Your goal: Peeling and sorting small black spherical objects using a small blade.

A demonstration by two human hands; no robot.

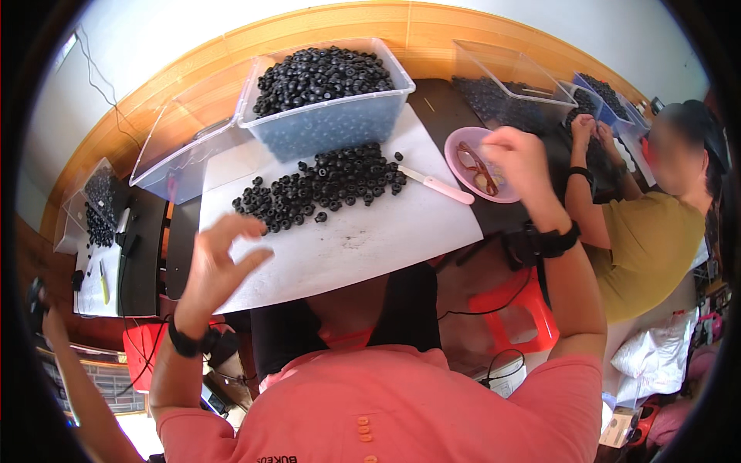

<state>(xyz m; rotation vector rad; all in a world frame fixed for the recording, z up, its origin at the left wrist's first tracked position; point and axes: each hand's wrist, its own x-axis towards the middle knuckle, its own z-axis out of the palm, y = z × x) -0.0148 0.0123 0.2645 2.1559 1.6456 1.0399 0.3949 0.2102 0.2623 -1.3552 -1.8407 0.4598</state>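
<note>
My left hand [224,258] hovers over the near left of the white sheet [386,231], thumb and fingers apart with nothing visible between them. Just beyond it spreads a pile of small round black pieces [332,181], some with a hole in the middle. My right hand [519,160] is raised at the rim of a pink bowl [454,158], its fingers curled together; whatever they hold, if anything, is hidden. Inside the bowl lies a reddish-brown item [480,171] resembling eyeglasses. A knife with a pink handle [448,190] rests between pile and bowl.
Behind the pile stands a clear bin [332,127] heaped with black pieces. Another clear bin [181,158] is at its left, and a partly filled one [513,92] at its right. A co-worker [656,224] works at far right. A red stool [515,312] stands below.
</note>
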